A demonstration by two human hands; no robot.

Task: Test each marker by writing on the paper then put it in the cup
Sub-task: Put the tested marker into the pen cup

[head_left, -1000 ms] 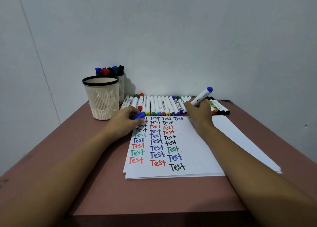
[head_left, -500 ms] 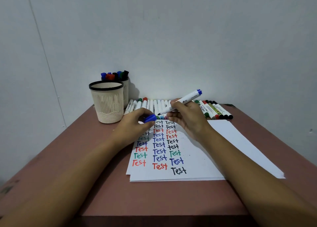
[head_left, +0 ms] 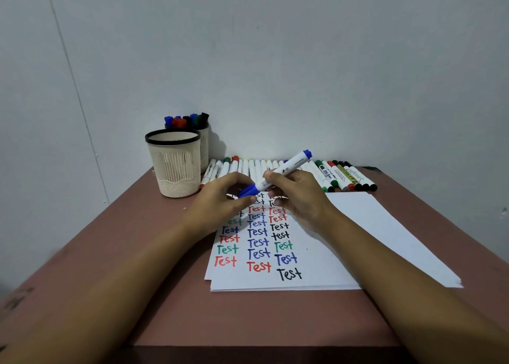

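Marker (head_left: 286, 168): white barrel with a blue end plug. It is held above the far edge of the paper and tilted, plug end up and to the right.
Cap (head_left: 248, 191): blue, at the marker's lower left end and in line with the barrel. Whether it is fully seated cannot be told.
Left hand (head_left: 220, 202): thumb and fingers pinch the cap.
Right hand (head_left: 301, 197): fingers curled round the middle of the barrel.
Paper (head_left: 316, 256): white stack lying on the desk (head_left: 248, 317). The top sheet carries columns of "Test" in red, blue, green and black, and the hands cover the top rows.
Front cup (head_left: 176, 168): cream with a black rim, upright, left of the paper.
Rear cup (head_left: 204, 146): directly behind the front cup. It holds markers with their coloured caps up.
Row of markers (head_left: 341, 175): lying side by side beyond the paper, along the wall.
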